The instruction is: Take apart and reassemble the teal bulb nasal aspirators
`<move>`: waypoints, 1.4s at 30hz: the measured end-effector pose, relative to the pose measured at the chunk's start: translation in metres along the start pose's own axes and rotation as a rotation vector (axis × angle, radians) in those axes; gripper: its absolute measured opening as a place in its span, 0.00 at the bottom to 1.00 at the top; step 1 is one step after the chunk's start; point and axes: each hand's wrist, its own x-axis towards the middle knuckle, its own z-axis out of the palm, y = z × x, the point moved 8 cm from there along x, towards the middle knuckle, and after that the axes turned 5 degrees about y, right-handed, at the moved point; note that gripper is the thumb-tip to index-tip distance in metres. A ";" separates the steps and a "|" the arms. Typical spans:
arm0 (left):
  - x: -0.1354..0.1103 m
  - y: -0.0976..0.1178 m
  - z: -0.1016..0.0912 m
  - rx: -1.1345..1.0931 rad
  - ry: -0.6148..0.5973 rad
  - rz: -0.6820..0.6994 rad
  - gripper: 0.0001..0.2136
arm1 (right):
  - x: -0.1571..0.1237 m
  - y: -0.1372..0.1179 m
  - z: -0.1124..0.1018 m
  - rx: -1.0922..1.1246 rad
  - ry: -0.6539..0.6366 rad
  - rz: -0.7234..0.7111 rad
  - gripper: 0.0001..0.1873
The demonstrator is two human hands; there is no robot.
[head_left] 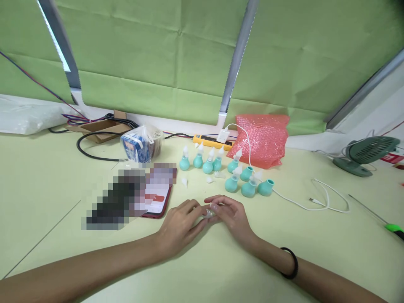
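Note:
My left hand and my right hand meet in front of me above the table. Between their fingertips is a small clear plastic tube, partly hidden, and both hands are closed on it. Beyond them stand several teal rubber squeeze bulbs with clear pointed nozzles, which look like nasal aspirators. Two bulbs at the right, one a teal bulb with an open neck, carry no nozzle. Loose on the tabletop lie a white pointed tip, another small tip and a clear tube.
A phone lies left of my hands, partly blurred out. Behind are a plastic-wrapped blue pack, a cardboard box, a yellow power strip and a pink bubble-wrap bag. Rightward are a white cable, green fan and screwdriver.

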 end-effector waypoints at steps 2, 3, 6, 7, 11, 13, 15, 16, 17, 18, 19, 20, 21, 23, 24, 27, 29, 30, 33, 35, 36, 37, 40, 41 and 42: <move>0.001 -0.001 -0.005 -0.111 0.068 -0.004 0.06 | 0.000 -0.002 -0.004 -0.007 0.048 -0.030 0.09; 0.001 -0.002 -0.007 -0.158 0.091 -0.005 0.05 | 0.000 -0.003 -0.006 -0.018 0.075 -0.037 0.09; 0.000 -0.005 -0.005 -0.225 0.091 -0.016 0.04 | 0.000 -0.002 -0.009 -0.056 0.130 -0.019 0.09; 0.000 -0.007 -0.003 -0.224 0.076 -0.028 0.04 | 0.001 -0.001 -0.009 -0.064 0.140 -0.009 0.09; -0.003 -0.012 0.002 -0.168 0.038 -0.079 0.04 | 0.002 -0.001 -0.009 -0.079 0.146 -0.003 0.09; -0.003 -0.010 0.001 -0.144 0.028 -0.077 0.06 | 0.003 -0.003 -0.010 -0.108 0.147 -0.041 0.08; -0.002 -0.007 0.001 -0.121 0.009 -0.059 0.07 | 0.003 -0.006 -0.011 -0.190 0.147 -0.111 0.06; -0.001 -0.005 0.001 -0.106 0.002 -0.047 0.07 | 0.002 -0.009 -0.011 -0.250 0.142 -0.160 0.04; -0.001 -0.004 0.001 -0.089 -0.006 -0.035 0.06 | 0.002 -0.012 -0.010 -0.315 0.132 -0.215 0.03; 0.000 -0.002 0.001 -0.072 -0.010 -0.023 0.06 | 0.001 -0.015 -0.009 -0.378 0.119 -0.269 0.03; 0.000 -0.001 0.001 -0.055 -0.011 -0.010 0.06 | 0.000 -0.018 -0.007 -0.431 0.106 -0.320 0.03; 0.000 0.001 0.001 -0.043 -0.012 0.003 0.06 | -0.001 -0.021 -0.005 -0.473 0.096 -0.366 0.03; 0.000 0.002 0.001 -0.034 -0.012 0.014 0.06 | -0.002 -0.023 -0.004 -0.502 0.086 -0.401 0.04; 0.000 0.002 0.002 -0.023 -0.016 0.023 0.05 | -0.003 -0.025 -0.002 -0.531 0.072 -0.439 0.05; -0.001 0.002 0.002 -0.018 -0.017 0.026 0.05 | -0.004 -0.026 -0.001 -0.536 0.066 -0.453 0.05; -0.002 0.002 0.003 0.004 -0.026 0.038 0.04 | -0.004 -0.028 0.001 -0.534 0.037 -0.494 0.06; -0.002 0.002 0.004 0.016 -0.032 0.045 0.03 | -0.005 -0.028 0.002 -0.539 0.007 -0.517 0.07; -0.002 0.002 0.005 0.017 -0.034 0.045 0.03 | -0.005 -0.028 0.003 -0.543 -0.006 -0.521 0.07; -0.002 0.001 0.004 -0.008 -0.025 0.036 0.04 | -0.004 -0.027 0.001 -0.542 -0.025 -0.501 0.07; -0.002 0.000 0.003 -0.035 -0.015 0.017 0.06 | -0.003 -0.025 0.000 -0.529 -0.035 -0.467 0.06; -0.002 -0.001 0.003 -0.046 -0.012 0.002 0.06 | -0.003 -0.023 -0.001 -0.522 -0.040 -0.442 0.06; -0.001 -0.002 0.003 -0.054 -0.011 -0.015 0.06 | -0.002 -0.021 -0.002 -0.519 -0.044 -0.412 0.06; 0.000 -0.005 0.003 -0.056 -0.007 -0.059 0.08 | 0.000 -0.015 -0.006 -0.522 -0.043 -0.333 0.06; 0.000 -0.005 0.003 -0.056 -0.003 -0.062 0.08 | 0.000 -0.013 -0.007 -0.524 -0.040 -0.320 0.07; 0.000 -0.005 0.004 -0.057 0.000 -0.059 0.09 | 0.001 -0.013 -0.007 -0.525 -0.039 -0.318 0.07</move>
